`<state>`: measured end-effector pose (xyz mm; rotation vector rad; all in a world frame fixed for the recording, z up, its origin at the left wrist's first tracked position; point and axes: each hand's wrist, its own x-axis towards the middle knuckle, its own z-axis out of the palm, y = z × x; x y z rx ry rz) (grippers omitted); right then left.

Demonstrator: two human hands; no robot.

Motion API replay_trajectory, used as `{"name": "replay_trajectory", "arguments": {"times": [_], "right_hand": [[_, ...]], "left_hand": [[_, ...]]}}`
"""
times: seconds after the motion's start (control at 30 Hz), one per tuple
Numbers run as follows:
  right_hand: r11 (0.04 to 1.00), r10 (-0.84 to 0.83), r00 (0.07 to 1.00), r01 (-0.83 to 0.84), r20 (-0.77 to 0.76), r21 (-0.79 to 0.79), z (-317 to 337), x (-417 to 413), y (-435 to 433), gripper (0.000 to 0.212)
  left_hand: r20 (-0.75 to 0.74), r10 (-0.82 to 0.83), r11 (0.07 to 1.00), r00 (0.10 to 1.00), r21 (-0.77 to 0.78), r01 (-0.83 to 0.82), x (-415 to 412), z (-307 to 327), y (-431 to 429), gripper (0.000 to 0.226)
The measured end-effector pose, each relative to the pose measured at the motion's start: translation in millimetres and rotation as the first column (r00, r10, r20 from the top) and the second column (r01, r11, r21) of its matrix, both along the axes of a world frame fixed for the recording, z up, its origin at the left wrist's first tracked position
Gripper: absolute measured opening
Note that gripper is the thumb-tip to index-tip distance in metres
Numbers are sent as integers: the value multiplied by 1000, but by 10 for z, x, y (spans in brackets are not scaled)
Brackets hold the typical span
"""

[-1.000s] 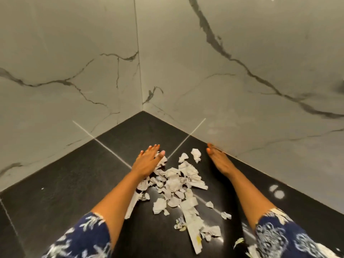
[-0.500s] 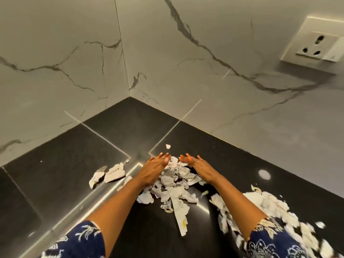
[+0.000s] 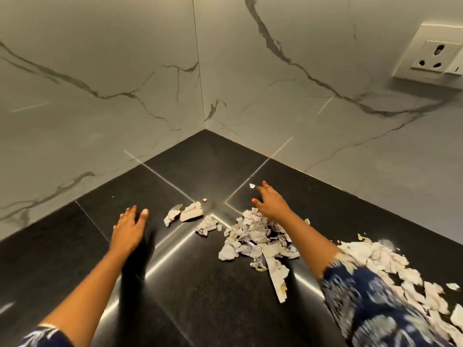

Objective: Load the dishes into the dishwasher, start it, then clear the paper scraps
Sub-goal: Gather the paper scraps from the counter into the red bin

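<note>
A heap of torn paper scraps (image 3: 255, 236) lies on the black countertop (image 3: 205, 296). A larger spread of scraps (image 3: 390, 266) covers the counter at the right. Two loose scraps (image 3: 186, 212) sit left of the heap, and a tiny scrap (image 3: 252, 186) lies farther back. My left hand (image 3: 129, 229) is flat over the counter, fingers straight, left of the loose scraps. My right hand (image 3: 271, 202) reaches over the heap's far edge, fingers extended near the tiny scrap. Neither hand holds anything.
Marble-patterned walls (image 3: 125, 83) meet in a corner behind the counter. A white wall socket (image 3: 433, 58) sits on the right wall at the upper right. My patterned blue sleeves show at the bottom corners.
Both hands left the heap they had pushed together: the left moved out to the left past the loose scraps, the right reached back toward the tiny scrap.
</note>
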<state>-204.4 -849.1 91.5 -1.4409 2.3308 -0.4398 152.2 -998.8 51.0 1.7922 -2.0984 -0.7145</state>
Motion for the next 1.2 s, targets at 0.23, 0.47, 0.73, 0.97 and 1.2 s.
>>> {"name": "replay_trajectory", "arguments": {"times": [0.23,0.47,0.73,0.97,1.2], "right_hand": [[966,97,992,-74,-83,248,-91,80,-435,65],[978,39,999,-44,30,206,-79,-83,514,56],[994,-46,977,65,-208,86,-89,120,1117,63],[995,72,957,-49,-281,89,-399,273,994,105],[998,-30,939,45,-342,37,-296,-54,1440,99]], "left_hand": [[137,-282,958,950,-19,287,-599,-77,92,67],[109,-488,866,866,-65,496,-1277,-96,911,101],[-249,-536,830,806,18,558,-1439,115,1250,91],[51,-350,937,935,5,350,-1244,-4,99,63],[65,-624,780,778,-1,626,-1800,-15,536,70]]}}
